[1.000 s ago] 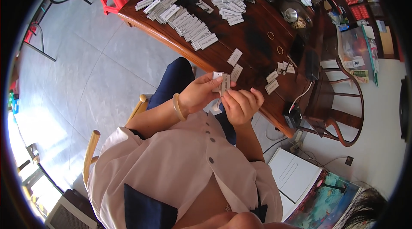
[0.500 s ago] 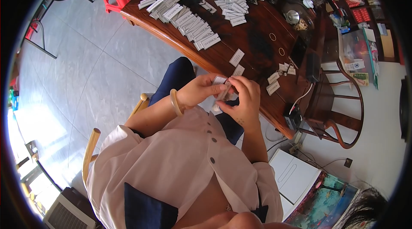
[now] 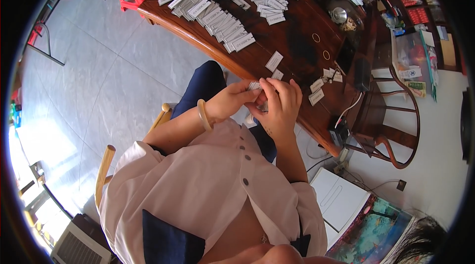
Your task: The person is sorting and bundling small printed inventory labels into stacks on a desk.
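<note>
Fingers of left hand (image 3: pixel 232 103) and right hand (image 3: pixel 279 105) pinch one white tag (image 3: pixel 254 85); rows of finished tags (image 3: pixel 217 16) at twelve o'clock, few loose tags (image 3: pixel 316 90) left at two.

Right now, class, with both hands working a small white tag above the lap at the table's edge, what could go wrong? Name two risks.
1. The small white tag, pinched between the left hand and right hand, sits off the wooden table; a slip would probably drop it to the floor.
2. The loose tags lie near the table's edge, so an elbow might sweep them off.
</note>
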The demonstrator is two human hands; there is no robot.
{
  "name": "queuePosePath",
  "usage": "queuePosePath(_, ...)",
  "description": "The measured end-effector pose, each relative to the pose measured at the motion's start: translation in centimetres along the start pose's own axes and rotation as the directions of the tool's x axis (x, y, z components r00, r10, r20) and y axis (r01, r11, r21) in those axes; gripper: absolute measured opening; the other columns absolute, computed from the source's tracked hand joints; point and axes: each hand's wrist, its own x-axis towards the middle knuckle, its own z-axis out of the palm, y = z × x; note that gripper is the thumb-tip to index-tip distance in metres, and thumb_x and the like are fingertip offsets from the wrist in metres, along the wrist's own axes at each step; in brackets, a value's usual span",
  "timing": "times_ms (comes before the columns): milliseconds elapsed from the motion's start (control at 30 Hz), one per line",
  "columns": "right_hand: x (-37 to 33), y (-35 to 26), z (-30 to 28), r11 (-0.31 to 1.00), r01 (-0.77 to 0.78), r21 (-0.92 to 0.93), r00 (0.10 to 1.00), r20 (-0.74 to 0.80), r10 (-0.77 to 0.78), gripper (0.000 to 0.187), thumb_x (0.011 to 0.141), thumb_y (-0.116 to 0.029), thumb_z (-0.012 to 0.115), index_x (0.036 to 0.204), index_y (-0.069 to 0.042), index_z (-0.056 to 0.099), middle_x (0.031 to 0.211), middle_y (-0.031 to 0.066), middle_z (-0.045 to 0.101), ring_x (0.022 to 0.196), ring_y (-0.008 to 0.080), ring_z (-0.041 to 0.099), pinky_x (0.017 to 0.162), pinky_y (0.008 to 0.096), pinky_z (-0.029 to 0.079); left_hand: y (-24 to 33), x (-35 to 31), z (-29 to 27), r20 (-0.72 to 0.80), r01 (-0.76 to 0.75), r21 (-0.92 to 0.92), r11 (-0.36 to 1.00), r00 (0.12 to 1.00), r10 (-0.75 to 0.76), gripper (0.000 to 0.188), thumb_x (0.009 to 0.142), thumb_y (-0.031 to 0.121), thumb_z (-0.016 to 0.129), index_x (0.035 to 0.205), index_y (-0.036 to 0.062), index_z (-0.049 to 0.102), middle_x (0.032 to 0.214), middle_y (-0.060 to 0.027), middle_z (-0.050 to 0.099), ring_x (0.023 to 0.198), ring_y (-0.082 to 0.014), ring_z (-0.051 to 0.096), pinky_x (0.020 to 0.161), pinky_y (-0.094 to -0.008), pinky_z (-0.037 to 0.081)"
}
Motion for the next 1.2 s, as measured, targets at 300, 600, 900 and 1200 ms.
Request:
queuePosePath(300, 0.0, -0.2, 0.1, 0.997, -0.042, 0.061, 0.999, 0.022, 0.041, 0.068, 0.053, -0.023, 0.086, 0.115, -0.011, 0.061, 0.109, 0.0014, 0.058, 0.1, 0.0192, 0.057, 0.103, 0.0484, 0.034, 0.0, -0.1, 0.1, -0.006, 0.045, -0.151, 0.987, 0.999, -0.046, 0.02, 0.102, 0.015, 0.045, 0.108, -0.0003, 0.056, 0.094, -0.007, 0.061, 0.089, -0.014, 0.06, 0.085, -0.028, 0.051)
queuePosePath(600, -0.4, -0.1, 0.2, 0.996, -0.029, 0.088, 0.999, 0.038, 0.026, 0.066, 0.058, -0.019, 0.084, 0.119, -0.012, 0.061, 0.11, 0.0005, 0.058, 0.101, 0.0187, 0.056, 0.106, 0.0461, 0.03, -0.4, -0.2, 0.0, 0.028, 0.043, -0.165, 0.985, 0.999, -0.039, 0.024, 0.103, 0.018, 0.042, 0.106, -0.0002, 0.056, 0.092, -0.0072, 0.061, 0.089, -0.0146, 0.06, 0.086, -0.029, 0.051)
queuePosePath(900, -0.5, 0.0, 0.4, 0.993, -0.025, 0.111, 0.999, 0.047, 0.02, 0.064, 0.06, -0.018, 0.082, 0.12, -0.012, 0.061, 0.11, -0.0003, 0.058, 0.101, 0.0176, 0.056, 0.107, 0.0452, 0.028, -0.6, -0.1, -0.2, 0.025, 0.051, -0.157, 0.986, 0.999, -0.048, 0.025, 0.103, 0.018, 0.041, 0.106, -0.001, 0.056, 0.091, -0.0085, 0.06, 0.088, -0.0165, 0.06, 0.086, -0.0306, 0.051)
queuePosePath(1200, -0.3, -0.2, -0.7, 0.942, -0.157, 0.297, 0.985, 0.117, 0.128, 0.059, 0.064, -0.017, 0.082, 0.119, -0.009, 0.061, 0.111, 0.004, 0.059, 0.1, 0.0215, 0.057, 0.096, 0.0423, 0.039, -1.1, -0.3, -0.6, -0.038, -0.01, 0.119, 0.993, 0.999, 0.015, 0.023, 0.103, 0.019, 0.045, 0.105, -0.0003, 0.057, 0.091, -0.0055, 0.06, 0.085, -0.0135, 0.059, 0.079, -0.0275, 0.05)
